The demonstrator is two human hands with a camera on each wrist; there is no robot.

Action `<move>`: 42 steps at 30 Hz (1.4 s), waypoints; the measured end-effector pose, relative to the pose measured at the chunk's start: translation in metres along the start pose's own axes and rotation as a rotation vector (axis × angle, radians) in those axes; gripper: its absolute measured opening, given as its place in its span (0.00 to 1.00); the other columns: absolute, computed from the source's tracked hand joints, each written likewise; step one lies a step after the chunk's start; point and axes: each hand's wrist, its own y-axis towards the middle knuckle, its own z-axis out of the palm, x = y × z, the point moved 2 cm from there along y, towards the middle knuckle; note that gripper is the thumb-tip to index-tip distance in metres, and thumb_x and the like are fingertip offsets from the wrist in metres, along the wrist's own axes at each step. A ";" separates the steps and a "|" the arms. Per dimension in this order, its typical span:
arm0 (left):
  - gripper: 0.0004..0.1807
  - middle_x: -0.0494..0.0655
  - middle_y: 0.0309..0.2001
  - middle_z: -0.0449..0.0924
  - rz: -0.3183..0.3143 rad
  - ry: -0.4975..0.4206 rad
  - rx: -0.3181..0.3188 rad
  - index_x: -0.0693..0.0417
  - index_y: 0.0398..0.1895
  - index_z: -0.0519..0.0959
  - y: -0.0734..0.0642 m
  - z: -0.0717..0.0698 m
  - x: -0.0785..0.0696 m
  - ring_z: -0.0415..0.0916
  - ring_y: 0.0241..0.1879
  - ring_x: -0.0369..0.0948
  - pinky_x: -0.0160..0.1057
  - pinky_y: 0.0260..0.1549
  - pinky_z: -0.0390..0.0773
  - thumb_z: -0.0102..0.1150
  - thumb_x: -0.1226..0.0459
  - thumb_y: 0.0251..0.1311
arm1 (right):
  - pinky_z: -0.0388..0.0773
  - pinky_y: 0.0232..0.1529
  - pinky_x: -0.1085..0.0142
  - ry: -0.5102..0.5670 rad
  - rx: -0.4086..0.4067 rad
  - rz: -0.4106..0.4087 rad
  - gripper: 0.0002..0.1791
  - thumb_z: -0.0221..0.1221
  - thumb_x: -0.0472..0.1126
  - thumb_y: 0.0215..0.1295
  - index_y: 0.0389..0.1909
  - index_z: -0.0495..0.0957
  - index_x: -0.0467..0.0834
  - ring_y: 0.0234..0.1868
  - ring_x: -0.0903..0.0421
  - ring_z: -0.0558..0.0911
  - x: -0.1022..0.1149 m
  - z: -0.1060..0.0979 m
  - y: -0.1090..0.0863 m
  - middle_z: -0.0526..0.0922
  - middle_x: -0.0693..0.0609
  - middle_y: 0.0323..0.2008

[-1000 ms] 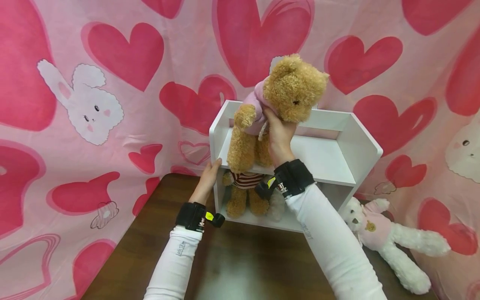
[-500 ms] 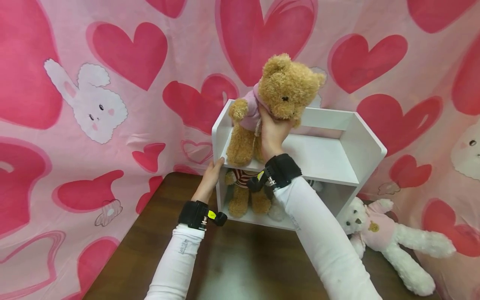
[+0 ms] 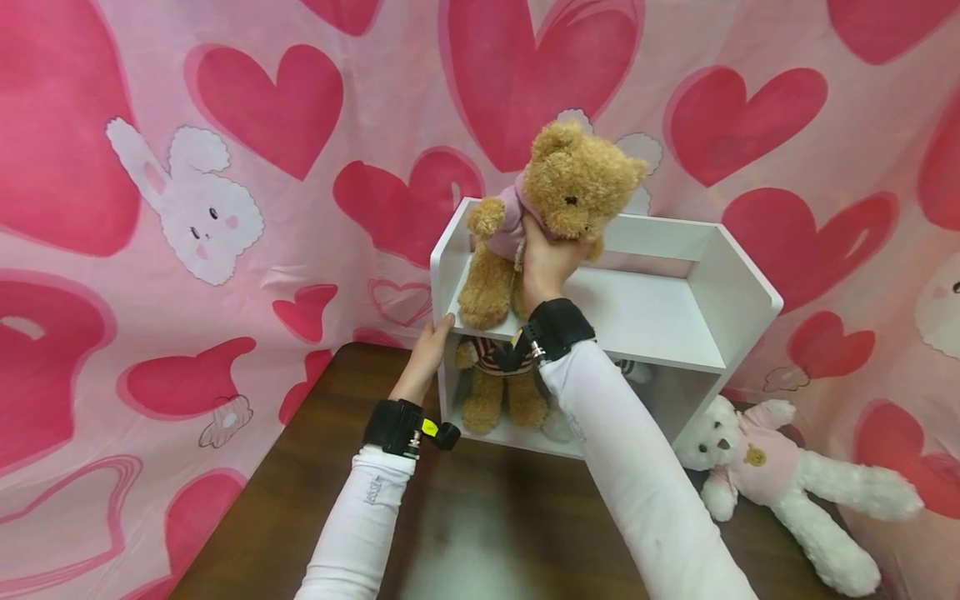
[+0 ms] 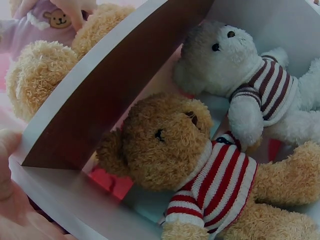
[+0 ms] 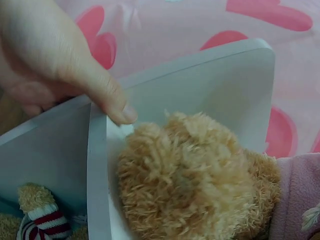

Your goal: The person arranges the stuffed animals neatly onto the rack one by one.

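Observation:
A tan teddy bear [image 3: 566,179] in a pink hoodie leans, head to the right, over the left end of a white two-tier shelf [image 3: 648,312]. My right hand [image 3: 551,262] grips it at the chest, just under the chin. Its furry feet sit at the front of the upper board, as the right wrist view shows a foot [image 5: 185,175] close up. My left hand [image 3: 426,357] holds the shelf's left side, with the thumb [image 5: 112,97] over the front edge where board and side panel meet. The bear's far arm is hidden.
In the lower tier are a tan bear [image 4: 165,142] in a red-striped sweater and a white bear [image 4: 220,57] in a dark-striped one. A white plush bear [image 3: 772,467] in pink lies right of the shelf on the brown table [image 3: 322,467]. A heart-print cloth [image 3: 405,75] hangs behind.
My right hand has moved the bear leftward and farther onto the upper board; its feet no longer hang below the front edge. My left hand keeps its hold, and the head view has turned slightly left.

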 end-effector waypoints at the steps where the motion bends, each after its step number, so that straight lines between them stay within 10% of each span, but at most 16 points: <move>1: 0.40 0.64 0.69 0.39 0.006 -0.004 -0.004 0.69 0.68 0.41 0.000 0.001 0.000 0.37 0.69 0.53 0.49 0.65 0.42 0.39 0.49 0.67 | 0.59 0.55 0.81 -0.014 -0.003 -0.009 0.45 0.73 0.38 0.36 0.57 0.59 0.40 0.53 0.65 0.70 -0.001 0.000 0.001 0.72 0.52 0.52; 16: 0.40 0.64 0.69 0.43 0.022 0.013 -0.011 0.69 0.68 0.43 0.001 0.009 0.003 0.41 0.68 0.53 0.49 0.65 0.45 0.39 0.49 0.67 | 0.55 0.57 0.78 -0.294 -0.014 0.173 0.54 0.72 0.51 0.37 0.62 0.51 0.38 0.58 0.57 0.63 -0.015 0.000 0.011 0.62 0.45 0.56; 22: 0.40 0.62 0.69 0.43 0.012 0.021 0.001 0.67 0.69 0.43 -0.002 0.012 0.003 0.40 0.69 0.52 0.49 0.65 0.44 0.39 0.47 0.66 | 0.58 0.59 0.70 -0.422 0.037 0.257 0.40 0.69 0.49 0.44 0.55 0.60 0.39 0.57 0.53 0.63 -0.017 -0.002 0.014 0.63 0.44 0.55; 42: 0.34 0.62 0.69 0.44 0.014 0.015 0.011 0.65 0.69 0.46 -0.005 0.012 -0.004 0.42 0.68 0.53 0.49 0.65 0.46 0.37 0.53 0.68 | 0.61 0.56 0.68 -0.465 0.308 0.349 0.29 0.58 0.50 0.59 0.56 0.62 0.42 0.58 0.51 0.60 -0.010 0.000 0.012 0.55 0.40 0.60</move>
